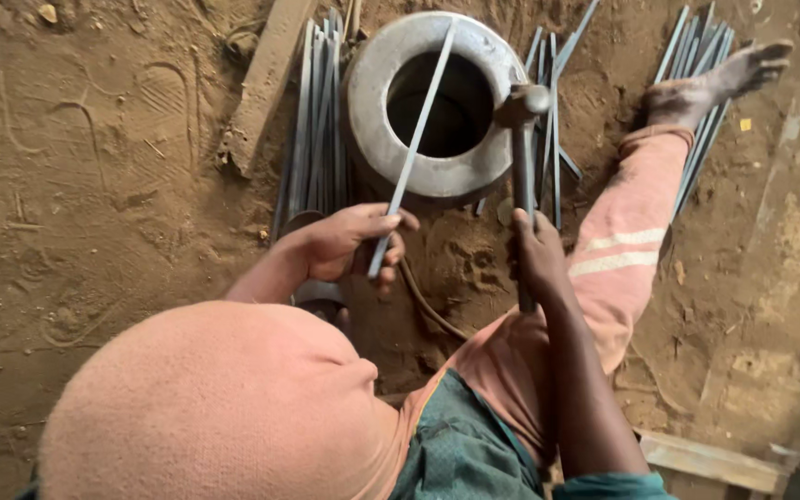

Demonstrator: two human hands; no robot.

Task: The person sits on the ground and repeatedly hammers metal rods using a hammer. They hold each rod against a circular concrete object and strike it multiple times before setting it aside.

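My left hand (352, 243) grips the near end of a thin grey metal rod (418, 130). The rod lies slanted across the opening of a heavy steel ring (372, 106) standing on the dirt floor. My right hand (539, 255) is closed around the handle of a hammer (522, 139). The hammer's head hovers at the ring's right rim; I cannot tell whether it touches. My bent knee in pink trousers (224, 398) fills the lower left.
Bundles of similar rods lie left of the ring (315, 120), right of it (550, 139) and under my outstretched bare foot (710, 81). A wooden plank (266, 83) lies at the upper left. Metal scrap pieces (710, 458) sit at the lower right.
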